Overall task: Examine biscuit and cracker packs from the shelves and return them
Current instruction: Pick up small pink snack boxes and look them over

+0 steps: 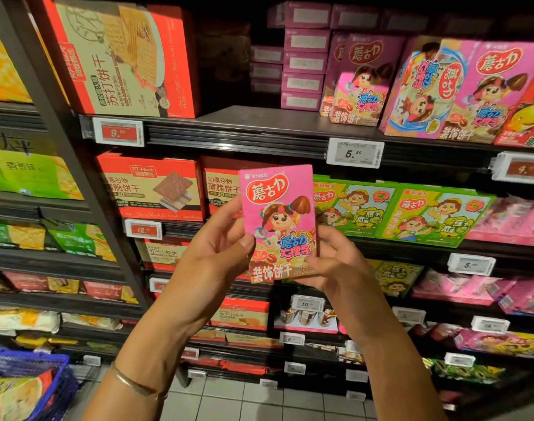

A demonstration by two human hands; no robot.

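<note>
At the far left, a blue basket (32,369) holds snack packs near the floor, and green packs (32,174) lie on the shelves above it. Right of the dark upright, a big red cracker box (123,56) stands on the top shelf over a red price tag (118,132). Red cracker boxes (152,189) sit side by side one shelf down.

The left hand (217,244), with a thin bracelet (135,384) on its wrist, rises from below. It grips the left edge of a pink box (279,220): the thumb lies on the front and the fingers (226,209) curl behind. The box is upright in the air in front of the second shelf, clear of the stock, with its printed front facing the camera. It shows a cartoon girl with a mushroom-shaped biscuit.

The right hand (335,262) holds the box's lower right corner, with the thumb on the front and the fingers (329,235) wrapped behind. Both hands are closed on the box.

Above the box, a white price tag (354,153) reads 5.39. Matching pink boxes (472,89) fill the top shelf at the right. Green boxes (396,211) with the same sort of cartoon stand just right of the held box. Pink packs (508,220) lie farther right. Pale floor tiles (259,402) show below between the arms.
</note>
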